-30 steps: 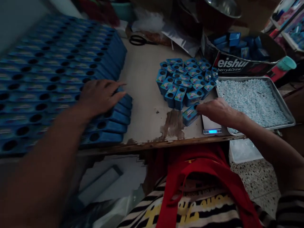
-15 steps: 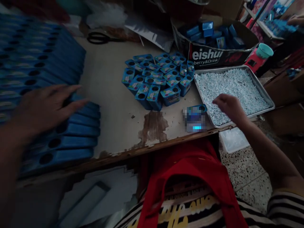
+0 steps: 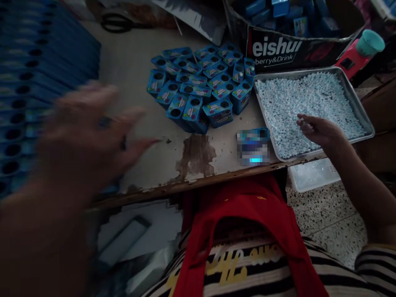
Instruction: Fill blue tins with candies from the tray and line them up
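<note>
My right hand hovers over the near part of a metal tray filled with small pale blue tablets, its fingers curled loosely together; what they hold, if anything, I cannot make out. A blue tin sits on a small scale with a lit display, just left of the tray. My left hand is raised above the table near the stacked blue tins, smeared by motion, fingers spread. A cluster of open blue tins stands mid-table.
A cardboard box holding more blue tins stands behind the tray. Scissors lie at the back. A red device with a teal cap stands at the far right. The table's front edge is worn.
My left hand lifted off the stacked tins and moved right, toward the camera. My right hand left the tin on the scale and moved right over the tray.
</note>
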A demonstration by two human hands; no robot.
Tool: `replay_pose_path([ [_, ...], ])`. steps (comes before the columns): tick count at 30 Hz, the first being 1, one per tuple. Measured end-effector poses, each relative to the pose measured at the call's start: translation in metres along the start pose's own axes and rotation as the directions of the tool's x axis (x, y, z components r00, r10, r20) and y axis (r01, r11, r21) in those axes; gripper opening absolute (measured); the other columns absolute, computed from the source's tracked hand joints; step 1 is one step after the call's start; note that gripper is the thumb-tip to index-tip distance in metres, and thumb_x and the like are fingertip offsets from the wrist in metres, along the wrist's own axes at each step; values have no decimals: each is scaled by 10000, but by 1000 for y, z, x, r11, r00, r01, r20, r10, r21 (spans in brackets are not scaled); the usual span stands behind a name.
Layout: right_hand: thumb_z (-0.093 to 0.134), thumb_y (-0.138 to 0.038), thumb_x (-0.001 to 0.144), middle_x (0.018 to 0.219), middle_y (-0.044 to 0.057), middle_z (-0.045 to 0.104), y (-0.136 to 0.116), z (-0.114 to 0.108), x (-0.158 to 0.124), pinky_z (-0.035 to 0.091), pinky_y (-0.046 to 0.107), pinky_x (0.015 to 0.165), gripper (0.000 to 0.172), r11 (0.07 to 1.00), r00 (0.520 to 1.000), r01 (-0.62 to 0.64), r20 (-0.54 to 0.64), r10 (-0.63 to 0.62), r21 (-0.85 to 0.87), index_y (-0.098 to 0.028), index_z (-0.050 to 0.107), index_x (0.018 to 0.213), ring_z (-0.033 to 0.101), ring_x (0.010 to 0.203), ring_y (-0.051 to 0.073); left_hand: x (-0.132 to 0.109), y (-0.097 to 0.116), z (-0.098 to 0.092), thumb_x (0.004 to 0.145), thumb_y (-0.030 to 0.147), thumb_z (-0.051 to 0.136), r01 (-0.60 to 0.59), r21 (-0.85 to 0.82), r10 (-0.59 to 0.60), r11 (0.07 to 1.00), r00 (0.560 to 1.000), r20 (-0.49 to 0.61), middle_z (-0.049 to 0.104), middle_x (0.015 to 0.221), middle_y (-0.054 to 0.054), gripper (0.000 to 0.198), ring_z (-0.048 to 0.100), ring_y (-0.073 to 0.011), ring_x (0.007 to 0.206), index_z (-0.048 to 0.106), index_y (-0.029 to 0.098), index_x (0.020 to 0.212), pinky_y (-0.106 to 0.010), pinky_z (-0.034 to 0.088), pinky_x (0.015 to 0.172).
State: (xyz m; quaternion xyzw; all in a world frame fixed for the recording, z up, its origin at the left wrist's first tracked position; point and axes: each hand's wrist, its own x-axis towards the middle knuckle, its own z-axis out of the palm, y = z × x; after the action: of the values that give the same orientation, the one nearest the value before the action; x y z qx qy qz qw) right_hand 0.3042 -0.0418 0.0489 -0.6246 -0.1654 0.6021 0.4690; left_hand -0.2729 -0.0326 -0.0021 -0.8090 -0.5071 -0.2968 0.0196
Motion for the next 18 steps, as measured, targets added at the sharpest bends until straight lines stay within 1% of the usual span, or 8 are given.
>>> replay_pose_path([
  [2, 615, -39, 1068, 746, 9, 661, -2, 7, 2, 412, 83, 432, 198, 999, 999, -20, 44, 21, -27, -143, 718, 935, 464, 497, 36, -7, 53, 19, 1103, 597, 784, -221, -8, 221, 975, 971, 95, 573, 1806, -86, 632, 526, -397, 1705, 653, 341, 1666, -643, 402, 1436],
  [3, 667, -51, 1046, 726, -4, 650, -3, 11, 2, 406, 94, 429, 166, 999, 997, -24, 68, 27, -49, -156, 717, 928, 463, 493, 42, -10, 75, 32, 1132, 474, 780, -270, -36, 272, 962, 960, 64, 635, 1742, -104, 558, 576, -369, 1670, 653, 321, 1654, -599, 458, 1411],
  [5, 778, -76, 988, 732, -15, 662, -3, 19, -1, 434, 110, 452, 125, 995, 992, -6, 122, 18, -97, -173, 722, 933, 517, 528, 56, -17, 110, 60, 1146, 346, 766, -252, -118, 256, 960, 966, 21, 725, 1628, -118, 476, 658, -338, 1592, 674, 283, 1609, -551, 502, 1385],
  [7, 842, -72, 930, 789, 0, 707, -1, 28, -7, 510, 126, 527, 141, 989, 984, 50, 174, -25, -142, -169, 745, 965, 617, 617, 74, -23, 131, 87, 1141, 353, 767, -161, -217, 171, 963, 985, 29, 769, 1556, -124, 467, 714, -338, 1513, 682, 261, 1591, -534, 528, 1360],
  [9, 855, -44, 897, 842, 20, 744, 2, 39, -16, 563, 148, 603, 174, 976, 975, 113, 212, -72, -187, -160, 763, 988, 680, 695, 90, -26, 141, 106, 1131, 417, 770, -64, -303, 86, 951, 995, 60, 788, 1517, -126, 516, 749, -348, 1443, 669, 262, 1614, -520, 573, 1304],
  [11, 854, -34, 901, 836, 24, 748, 4, 49, -24, 555, 168, 603, 175, 957, 965, 160, 244, -99, -244, -162, 767, 983, 677, 690, 95, -27, 144, 116, 1114, 472, 781, -2, -372, 31, 928, 997, 72, 799, 1489, -127, 568, 769, -356, 1394, 659, 270, 1631, -506, 613, 1244],
  [14, 873, -86, 956, 788, 19, 731, 5, 63, -35, 483, 188, 535, 134, 911, 953, 206, 283, -105, -358, -165, 766, 971, 623, 615, 93, -25, 143, 118, 1077, 475, 819, 81, -436, -41, 896, 994, 100, 804, 1476, -122, 591, 776, -361, 1382, 666, 281, 1614, -510, 624, 1220],
  [18, 935, -122, 953, 767, -4, 710, 3, 78, -44, 450, 215, 523, 186, 844, 946, 263, 297, -130, -467, -178, 759, 976, 606, 583, 94, -18, 142, 111, 1006, 361, 889, 210, -486, -144, 848, 975, 170, 813, 1466, -98, 641, 786, -345, 1379, 662, 314, 1603, -522, 619, 1237],
])
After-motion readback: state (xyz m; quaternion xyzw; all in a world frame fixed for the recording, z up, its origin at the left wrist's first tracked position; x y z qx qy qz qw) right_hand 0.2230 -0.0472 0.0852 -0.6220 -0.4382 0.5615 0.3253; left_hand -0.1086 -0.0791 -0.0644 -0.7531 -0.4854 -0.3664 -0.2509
